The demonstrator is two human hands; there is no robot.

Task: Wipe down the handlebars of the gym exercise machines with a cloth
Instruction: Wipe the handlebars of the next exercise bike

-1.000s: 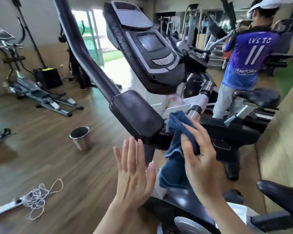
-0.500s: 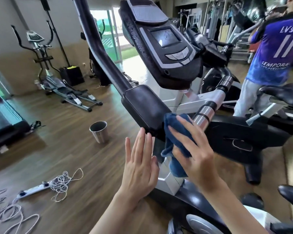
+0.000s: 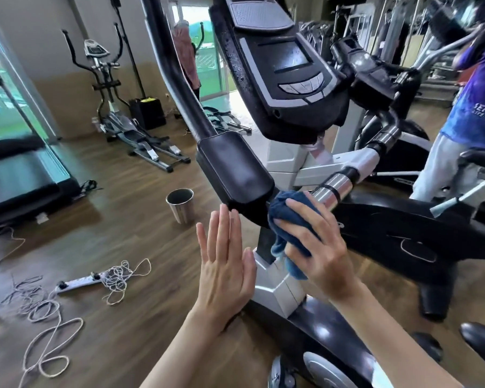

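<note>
An exercise bike stands right in front of me, with a black console [image 3: 280, 68] and a long black handlebar [image 3: 177, 79] ending in a padded block [image 3: 233, 175]. A chrome grip section [image 3: 333, 189] runs up to the right of the block. My right hand [image 3: 319, 247] presses a bunched blue cloth [image 3: 284, 211] against the bar at the lower end of the chrome grip. My left hand [image 3: 224, 261] is held flat and empty, fingers together, just below the padded block and apart from it.
A steel cup [image 3: 180, 205] stands on the wooden floor at left. A power strip [image 3: 79, 282] and loose white cord [image 3: 48, 312] lie nearer. An elliptical [image 3: 109, 88] stands by the back wall, a treadmill [image 3: 17, 177] at far left. A person in a blue jersey [image 3: 471, 113] stands at right.
My view has swung left and closer to the bike. My right hand has slid the cloth slightly up toward the chrome grip. My left hand stays flat in the same place.
</note>
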